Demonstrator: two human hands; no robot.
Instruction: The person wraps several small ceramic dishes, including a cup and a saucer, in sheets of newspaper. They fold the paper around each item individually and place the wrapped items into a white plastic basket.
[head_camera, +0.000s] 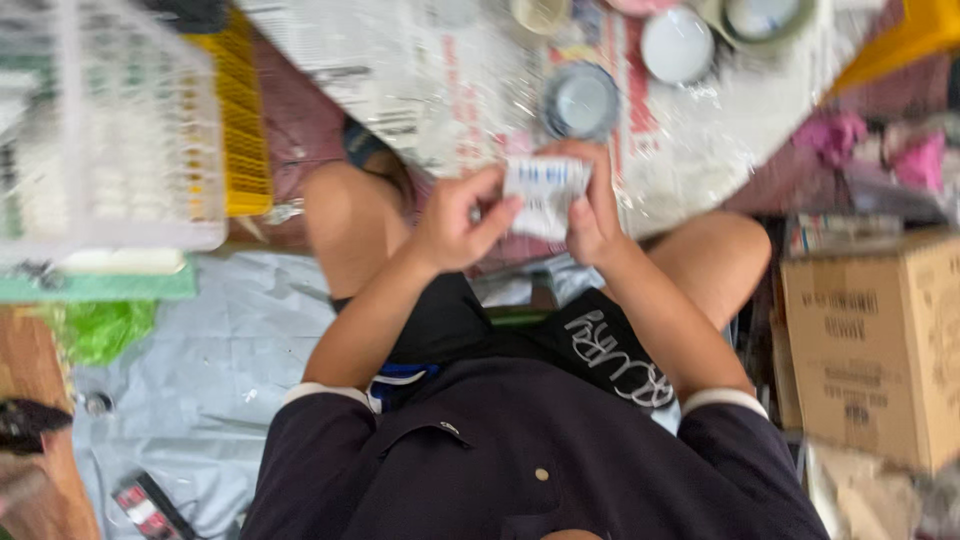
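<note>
A cluttered floor workspace is seen from above, with a round desk (700, 160) spread with newspaper just beyond the hands. A small white and blue packet (545, 195) is held up over the knees, between the 2 hands. It is pinched at its left edge by the thumb and fingers of the left hand (455, 220), and at its right edge by the right hand (592, 215). The packet looks light, thin and soft, likely crinkly and easily torn, so a grip at the edges seems best. 2 round lidded tins (582, 100) are seen on the desk just past the packet. A white basket (110, 130) is set well off to the left, a cardboard box (875, 345) to the right.
</note>
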